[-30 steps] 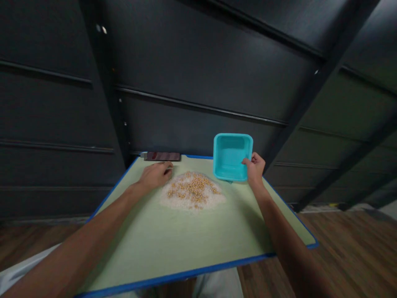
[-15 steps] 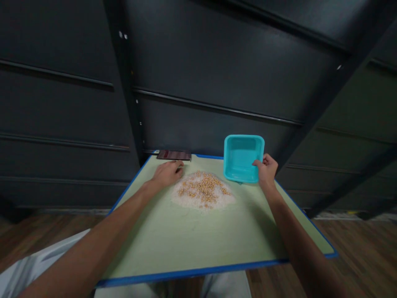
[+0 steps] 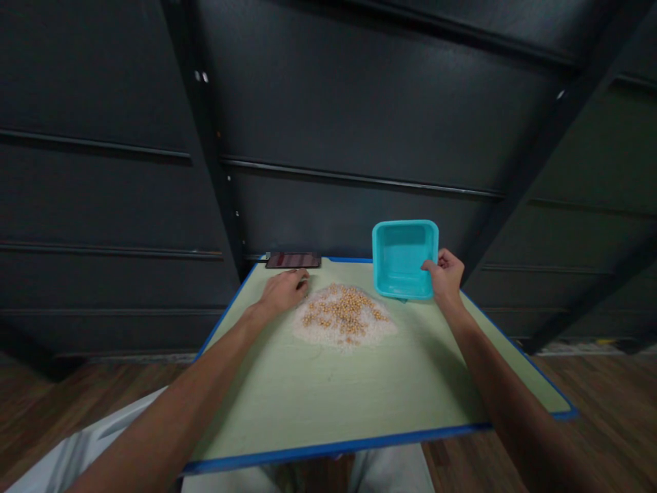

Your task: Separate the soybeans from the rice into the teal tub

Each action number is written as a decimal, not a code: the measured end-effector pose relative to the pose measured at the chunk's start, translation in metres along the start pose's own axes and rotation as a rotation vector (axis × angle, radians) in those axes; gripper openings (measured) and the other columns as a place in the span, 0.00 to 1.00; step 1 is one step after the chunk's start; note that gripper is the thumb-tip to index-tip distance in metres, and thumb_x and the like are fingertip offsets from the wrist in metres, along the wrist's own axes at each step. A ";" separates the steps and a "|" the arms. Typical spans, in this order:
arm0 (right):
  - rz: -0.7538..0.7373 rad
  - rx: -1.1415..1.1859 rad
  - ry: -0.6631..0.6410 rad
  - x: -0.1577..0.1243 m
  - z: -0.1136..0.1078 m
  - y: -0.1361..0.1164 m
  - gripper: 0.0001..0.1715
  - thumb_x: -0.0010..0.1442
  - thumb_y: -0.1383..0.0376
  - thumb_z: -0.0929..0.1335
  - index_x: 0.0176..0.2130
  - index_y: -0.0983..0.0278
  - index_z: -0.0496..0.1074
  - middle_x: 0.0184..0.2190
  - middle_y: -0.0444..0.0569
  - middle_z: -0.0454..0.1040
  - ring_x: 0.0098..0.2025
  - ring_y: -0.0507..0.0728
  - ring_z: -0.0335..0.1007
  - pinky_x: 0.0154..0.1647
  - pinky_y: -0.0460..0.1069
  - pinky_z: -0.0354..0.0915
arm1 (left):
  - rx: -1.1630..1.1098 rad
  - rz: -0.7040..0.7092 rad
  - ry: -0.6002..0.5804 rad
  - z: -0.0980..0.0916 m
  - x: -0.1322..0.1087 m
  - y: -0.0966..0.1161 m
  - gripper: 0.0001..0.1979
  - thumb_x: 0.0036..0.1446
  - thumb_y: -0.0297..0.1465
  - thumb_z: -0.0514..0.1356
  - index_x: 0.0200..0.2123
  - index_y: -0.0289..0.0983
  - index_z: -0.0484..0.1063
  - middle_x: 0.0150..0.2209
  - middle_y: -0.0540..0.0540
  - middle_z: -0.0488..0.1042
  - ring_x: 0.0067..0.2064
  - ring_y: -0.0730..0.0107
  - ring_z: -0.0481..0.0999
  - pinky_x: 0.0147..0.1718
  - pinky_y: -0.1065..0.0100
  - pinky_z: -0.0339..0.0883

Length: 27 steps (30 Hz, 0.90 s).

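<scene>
My right hand (image 3: 445, 275) grips the right wall of a turquoise plastic tub (image 3: 405, 253), thumb inside and fingers behind. The tub is tipped so that its bare inside faces me, near the table's far right edge. In the middle of the table lies a low heap of white rice (image 3: 323, 334) topped with yellow-tan soybeans (image 3: 354, 308). Just left of the heap, my left hand (image 3: 285, 291) rests on the table with loosely bent fingers. A gap shows between thumb and fingers, and nothing is seen in them.
A dark phone (image 3: 293, 260) lies at the far left edge, just beyond my left hand. The pale green table (image 3: 328, 397) has a blue edging. A dark panelled wall (image 3: 359, 123) stands close behind it. Wooden flooring (image 3: 606, 390) shows at the sides.
The whole view has shifted a little, so the table appears slightly further right. Both hands keep nearly the same positions, and the tub is still in my right hand.
</scene>
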State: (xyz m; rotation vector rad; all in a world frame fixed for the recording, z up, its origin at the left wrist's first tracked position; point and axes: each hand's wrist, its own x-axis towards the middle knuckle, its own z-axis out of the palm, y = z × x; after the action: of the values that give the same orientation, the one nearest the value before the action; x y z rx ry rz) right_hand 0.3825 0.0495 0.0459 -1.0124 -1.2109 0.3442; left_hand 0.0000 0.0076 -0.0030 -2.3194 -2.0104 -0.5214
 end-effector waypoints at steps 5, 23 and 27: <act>0.001 -0.002 -0.010 -0.001 0.001 0.004 0.14 0.38 0.67 0.70 0.18 0.61 0.58 0.17 0.35 0.52 0.22 0.49 0.47 0.22 0.46 0.45 | 0.012 0.006 0.000 0.001 -0.001 -0.001 0.19 0.63 0.37 0.49 0.52 0.40 0.72 0.50 0.37 0.80 0.50 0.48 0.80 0.44 0.54 0.68; -0.026 -0.014 0.032 -0.002 0.003 -0.001 0.14 0.40 0.66 0.69 0.19 0.60 0.56 0.18 0.36 0.51 0.23 0.49 0.47 0.23 0.47 0.45 | -0.218 -0.023 0.135 -0.018 0.007 -0.007 0.17 0.61 0.34 0.52 0.45 0.37 0.78 0.43 0.42 0.83 0.43 0.60 0.80 0.42 0.63 0.68; -0.037 -0.011 0.035 -0.001 0.003 0.000 0.14 0.41 0.66 0.69 0.20 0.60 0.56 0.18 0.36 0.51 0.23 0.49 0.46 0.23 0.47 0.45 | -0.395 -0.122 0.474 -0.097 -0.005 0.014 0.18 0.63 0.38 0.53 0.48 0.35 0.76 0.38 0.45 0.80 0.35 0.68 0.76 0.34 0.68 0.67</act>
State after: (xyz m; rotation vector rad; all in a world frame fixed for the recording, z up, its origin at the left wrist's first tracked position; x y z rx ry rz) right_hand 0.3798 0.0498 0.0453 -1.0011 -1.1999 0.2904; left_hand -0.0092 -0.0220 0.0898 -1.9781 -1.9456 -1.4344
